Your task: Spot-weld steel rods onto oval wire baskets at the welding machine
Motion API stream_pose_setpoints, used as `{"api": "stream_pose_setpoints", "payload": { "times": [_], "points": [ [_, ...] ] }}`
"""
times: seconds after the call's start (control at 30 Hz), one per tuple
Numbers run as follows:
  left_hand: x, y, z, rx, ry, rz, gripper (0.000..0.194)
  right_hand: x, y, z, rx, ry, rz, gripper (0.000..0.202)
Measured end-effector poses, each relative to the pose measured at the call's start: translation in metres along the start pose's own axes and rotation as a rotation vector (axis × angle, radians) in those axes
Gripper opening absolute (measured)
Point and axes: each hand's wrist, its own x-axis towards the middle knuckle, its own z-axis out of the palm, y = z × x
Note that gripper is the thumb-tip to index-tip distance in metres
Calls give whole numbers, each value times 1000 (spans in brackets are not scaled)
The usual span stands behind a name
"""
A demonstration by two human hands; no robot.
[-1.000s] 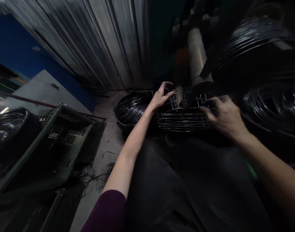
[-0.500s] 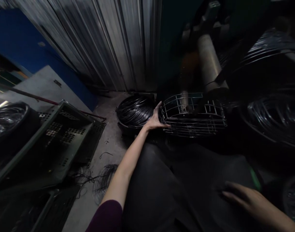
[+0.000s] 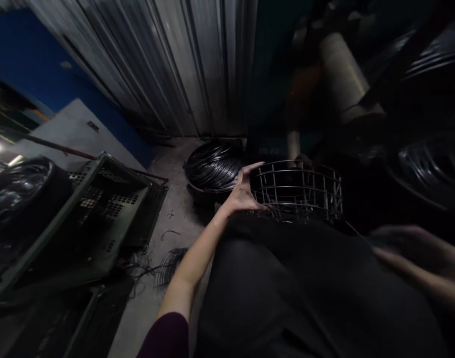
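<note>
Left hand (image 3: 243, 194) on basket (image 3: 303, 187) edge

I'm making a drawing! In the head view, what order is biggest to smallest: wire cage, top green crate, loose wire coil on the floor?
1. Top green crate
2. Wire cage
3. Loose wire coil, partly hidden

Left sleeve (image 3: 168, 334): deep purple cloth, short, its curved hem ending above the elbow
Left forearm (image 3: 198, 258): bare from that hem down to the wrist, slim
Left grip (image 3: 244, 193): ungloved, with slender fingers
Right grip (image 3: 413, 248): ungloved too, its outline blurred
Lap covering (image 3: 305, 288): wide, black, matt, with soft folds; apron or trousers, cannot tell which
</note>
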Motion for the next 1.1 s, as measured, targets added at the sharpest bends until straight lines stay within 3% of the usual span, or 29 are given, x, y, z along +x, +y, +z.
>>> {"api": "stream_pose_setpoints", "payload": {
  "times": [0.07,0.13,0.2,0.27,0.4,0.47,0.53,0.67,1.1],
  "points": [
    [-3,12,1,55,-45,-1,107,18,-53,-10,276,-251,104,46],
    [-4,21,2,108,-83,-46,93,38,-97,-13,406,-424,225,56],
    [-4,26,3,136,-97,-85,87,54,-125,-10,416,-445,284,58],
    [-6,30,5,144,-99,-92,87,63,-136,-3,346,-367,214,52],
    [-11,32,13,143,-145,-62,87,64,-125,15,-48,-138,-296,36],
    [-11,33,18,137,-174,-57,91,57,-114,23,-335,-34,-549,39],
    [-9,33,24,140,-193,-54,93,49,-105,28,-567,63,-696,45],
    [1,35,32,136,-191,-48,92,43,-92,24,-733,179,-835,39],
    [26,32,38,97,-218,-76,92,70,-78,2,-632,279,-1026,39]
  ]
}}
